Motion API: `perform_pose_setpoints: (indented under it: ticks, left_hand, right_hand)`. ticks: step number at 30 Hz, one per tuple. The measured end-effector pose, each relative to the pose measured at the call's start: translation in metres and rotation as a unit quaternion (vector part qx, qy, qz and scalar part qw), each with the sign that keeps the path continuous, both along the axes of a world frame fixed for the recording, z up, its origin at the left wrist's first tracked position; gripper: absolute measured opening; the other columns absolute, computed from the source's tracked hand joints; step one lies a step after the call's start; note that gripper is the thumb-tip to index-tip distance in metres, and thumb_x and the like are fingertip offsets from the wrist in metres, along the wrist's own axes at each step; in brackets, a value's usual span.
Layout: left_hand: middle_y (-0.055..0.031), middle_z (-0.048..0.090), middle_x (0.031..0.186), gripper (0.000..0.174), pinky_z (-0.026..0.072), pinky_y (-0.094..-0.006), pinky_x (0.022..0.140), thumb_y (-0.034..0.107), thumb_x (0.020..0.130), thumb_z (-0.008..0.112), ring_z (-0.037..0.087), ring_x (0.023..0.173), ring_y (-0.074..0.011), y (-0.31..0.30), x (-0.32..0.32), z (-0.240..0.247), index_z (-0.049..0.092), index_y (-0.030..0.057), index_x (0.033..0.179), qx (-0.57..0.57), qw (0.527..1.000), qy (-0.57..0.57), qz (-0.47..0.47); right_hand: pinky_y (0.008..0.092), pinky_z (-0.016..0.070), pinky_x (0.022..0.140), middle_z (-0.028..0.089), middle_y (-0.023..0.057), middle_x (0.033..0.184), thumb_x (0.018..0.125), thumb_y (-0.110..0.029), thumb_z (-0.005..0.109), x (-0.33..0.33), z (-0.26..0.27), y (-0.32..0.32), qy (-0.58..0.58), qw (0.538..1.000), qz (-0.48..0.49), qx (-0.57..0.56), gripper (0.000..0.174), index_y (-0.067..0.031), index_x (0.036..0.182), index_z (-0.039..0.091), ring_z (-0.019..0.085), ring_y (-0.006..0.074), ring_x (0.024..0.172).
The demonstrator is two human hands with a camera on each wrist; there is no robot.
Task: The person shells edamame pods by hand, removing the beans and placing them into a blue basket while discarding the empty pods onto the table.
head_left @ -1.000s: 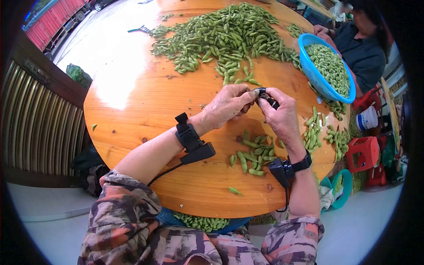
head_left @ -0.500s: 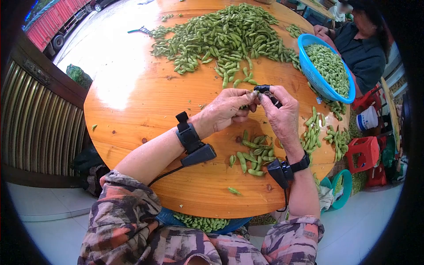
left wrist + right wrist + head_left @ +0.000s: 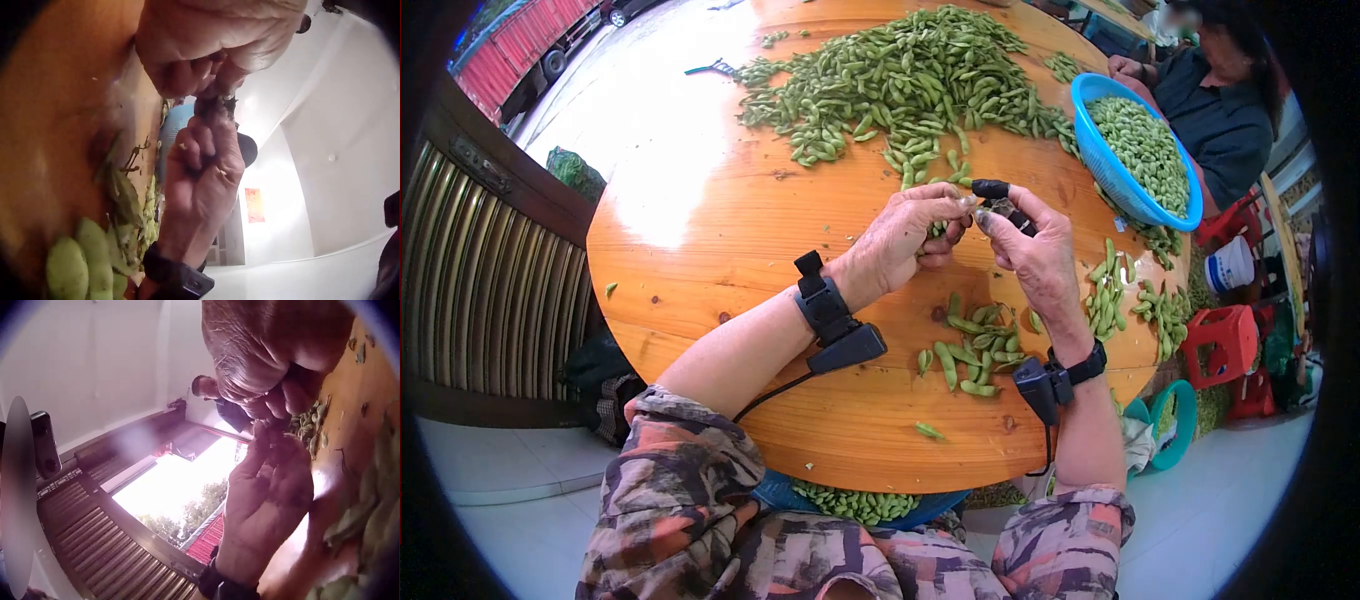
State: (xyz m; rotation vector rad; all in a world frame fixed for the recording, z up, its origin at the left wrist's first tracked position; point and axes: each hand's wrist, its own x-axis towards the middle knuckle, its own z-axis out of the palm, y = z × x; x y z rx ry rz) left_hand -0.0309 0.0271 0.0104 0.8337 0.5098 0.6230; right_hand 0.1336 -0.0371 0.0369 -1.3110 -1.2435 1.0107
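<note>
In the head view, my left hand (image 3: 900, 240) holds green pods (image 3: 938, 228) in its curled fingers, its thumb and forefinger pinching at the tip. My right hand (image 3: 1040, 250) meets it there, black coverings on two fingers, pinching at a small pod mostly hidden by the fingertips. Below them lies a small group of loose pods (image 3: 980, 345). The left wrist view has my left hand (image 3: 219, 37) above my right hand (image 3: 206, 175), fingertips together. My right hand (image 3: 275, 350) covers the upper part of the right wrist view, with my left hand (image 3: 265, 494) below.
A large pod heap (image 3: 910, 75) covers the far part of the wooden table (image 3: 700, 270). A blue basket (image 3: 1093, 150) of pods stands at the right, near another person (image 3: 1220, 130). More pods (image 3: 1107, 295) lie beyond my right wrist; a filled container (image 3: 775, 493) sits below the near edge.
Both hands stay joined at the fingertips. My right forefinger has lifted and straightened away from the thumb, and pods now show more plainly in my left fingers.
</note>
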Motion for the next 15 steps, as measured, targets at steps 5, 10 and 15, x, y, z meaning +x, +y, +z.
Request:
perform_pose_setpoints:
  ticks: [5, 10, 15]
  left_hand:
    - [0.0028, 0.049, 0.071, 0.012, 0.0258, -0.0190, 0.044, 0.022, 0.093, 0.055, 0.033, 0.052, -0.0043, -0.003, 0.003, 0.000, 0.056, 0.0123, 0.087, -0.016, 1.000, 0.001, 0.010]
    - [0.0032, 0.050, 0.072, 0.019, 0.0260, -0.0181, 0.043, 0.026, 0.095, 0.054, 0.035, 0.052, -0.0029, -0.005, 0.001, 0.007, 0.057, 0.0091, 0.087, 0.044, 0.994, 0.099, 0.010]
    - [0.0023, 0.052, 0.073, 0.025, 0.0272, -0.0176, 0.043, 0.028, 0.096, 0.053, 0.036, 0.052, -0.0019, -0.007, 0.004, 0.003, 0.059, 0.0053, 0.088, 0.142, 0.968, 0.205, 0.028]
  right_hand:
    - [0.0167, 0.0344, 0.046, 0.051, -0.0068, 0.067, 0.085, -0.006, 0.064, 0.001, 0.001, 0.000, 0.030, 1.000, -0.003, 0.001, 0.028, -0.0045, 0.113, 0.064, 0.042, 0.0005, 0.052]
    - [0.0176, 0.0343, 0.048, 0.051, -0.0067, 0.067, 0.085, -0.004, 0.063, 0.001, 0.000, -0.001, -0.014, 1.000, -0.021, 0.014, 0.027, -0.0059, 0.112, 0.065, 0.041, 0.0008, 0.054]
    - [0.0185, 0.0350, 0.051, 0.051, -0.0062, 0.068, 0.085, -0.003, 0.061, -0.006, 0.003, -0.004, -0.122, 0.988, -0.044, 0.079, 0.027, -0.0063, 0.111, 0.066, 0.042, 0.0013, 0.058]
